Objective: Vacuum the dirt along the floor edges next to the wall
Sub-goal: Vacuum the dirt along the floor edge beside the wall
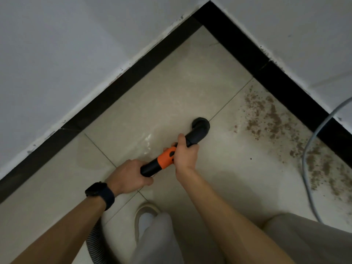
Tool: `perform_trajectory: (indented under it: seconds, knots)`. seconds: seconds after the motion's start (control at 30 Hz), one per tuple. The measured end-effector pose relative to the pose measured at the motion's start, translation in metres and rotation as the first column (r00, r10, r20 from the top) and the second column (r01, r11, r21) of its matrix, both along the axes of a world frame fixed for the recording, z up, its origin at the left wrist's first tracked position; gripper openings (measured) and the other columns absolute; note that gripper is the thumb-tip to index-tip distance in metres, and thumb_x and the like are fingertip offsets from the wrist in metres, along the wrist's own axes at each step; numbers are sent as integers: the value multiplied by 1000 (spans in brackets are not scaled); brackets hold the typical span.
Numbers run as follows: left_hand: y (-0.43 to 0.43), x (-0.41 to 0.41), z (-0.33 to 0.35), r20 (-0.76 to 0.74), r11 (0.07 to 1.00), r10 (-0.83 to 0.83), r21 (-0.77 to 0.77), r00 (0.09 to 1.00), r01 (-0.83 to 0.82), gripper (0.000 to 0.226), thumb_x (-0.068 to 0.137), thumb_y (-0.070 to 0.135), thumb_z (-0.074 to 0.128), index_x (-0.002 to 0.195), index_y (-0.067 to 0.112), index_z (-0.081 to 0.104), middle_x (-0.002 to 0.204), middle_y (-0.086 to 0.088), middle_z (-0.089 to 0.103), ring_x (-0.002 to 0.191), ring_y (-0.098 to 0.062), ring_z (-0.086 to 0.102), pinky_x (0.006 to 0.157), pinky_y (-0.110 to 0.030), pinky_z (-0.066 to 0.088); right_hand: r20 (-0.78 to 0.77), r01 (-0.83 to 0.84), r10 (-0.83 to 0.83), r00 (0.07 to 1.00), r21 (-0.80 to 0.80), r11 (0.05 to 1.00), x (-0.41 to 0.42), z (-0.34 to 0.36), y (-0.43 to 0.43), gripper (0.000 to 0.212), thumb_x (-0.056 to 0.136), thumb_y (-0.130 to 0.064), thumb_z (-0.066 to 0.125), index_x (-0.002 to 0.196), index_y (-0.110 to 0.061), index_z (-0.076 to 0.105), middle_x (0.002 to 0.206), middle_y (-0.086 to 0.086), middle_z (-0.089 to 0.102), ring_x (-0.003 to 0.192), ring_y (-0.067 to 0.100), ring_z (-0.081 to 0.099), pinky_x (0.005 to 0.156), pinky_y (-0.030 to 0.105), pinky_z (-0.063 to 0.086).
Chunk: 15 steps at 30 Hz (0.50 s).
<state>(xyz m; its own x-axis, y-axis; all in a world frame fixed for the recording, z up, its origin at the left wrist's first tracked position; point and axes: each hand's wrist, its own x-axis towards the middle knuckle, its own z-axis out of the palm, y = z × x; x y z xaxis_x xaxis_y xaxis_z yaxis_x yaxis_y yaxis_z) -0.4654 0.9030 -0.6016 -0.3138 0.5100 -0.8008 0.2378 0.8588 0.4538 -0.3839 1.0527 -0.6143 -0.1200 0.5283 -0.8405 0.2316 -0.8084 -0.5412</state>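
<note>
Nearest the camera, two bare forearms are seen reaching forward over pale trouser legs [158, 242], with a light shoe [142, 210] planted on the floor [171, 88] between them. A dark watch [100, 192] is worn on the left wrist, and a ribbed grey hose [95, 242] is seen passing under the left forearm.

The left hand [131, 175] is wrapped round the near black end of the vacuum tube [166, 159]. The right hand [185, 154] is clenched round the tube farther along, at the far end of its orange section. The tube is held slanting away to the far right. Its black elbow nozzle [200, 128] is set at a grout line, out on the tiles and apart from both walls; whether it touches the floor cannot be told.

The floor is laid in large beige glossy tiles with thin dark joints. It is bounded by black skirting [114, 96] that runs along the left wall [66, 44] and the right wall [285, 20], meeting in a corner at the far end. Both walls are painted white, with rough paint edges above the skirting.

Brown dirt [266, 119] is scattered in a band along the right skirting, to the right of the nozzle and not touched by it. A grey cable [308, 149] is looped across the near part of that band. Bare tiles are left between the nozzle and the far corner, and to the left toward the skirting.
</note>
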Motion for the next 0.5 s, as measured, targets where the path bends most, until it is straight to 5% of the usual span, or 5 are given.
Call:
perform_trajectory:
  seconds: [0.27,0.5]
  knots:
    - [-61,10,11,-14,988,-10,-153,1000,8,22,66,35,74,64,23,55,63,4,63,56,-14,57,53,-25,38,22,-89,91,996,-72,993,12,5,-64,27,104,-32,61,114,-13,44,86,9,70,61,21,74,63,34,61]
    - [4,9,8,-80,997,-69,-49,994,65,22,71,36,71,66,24,53,65,3,61,56,-15,55,52,-25,36,2,-18,18,1000,22,1000,7,-3,-1,24,103,-29,62,111,-12,48,83,8,68,54,20,71,62,38,60]
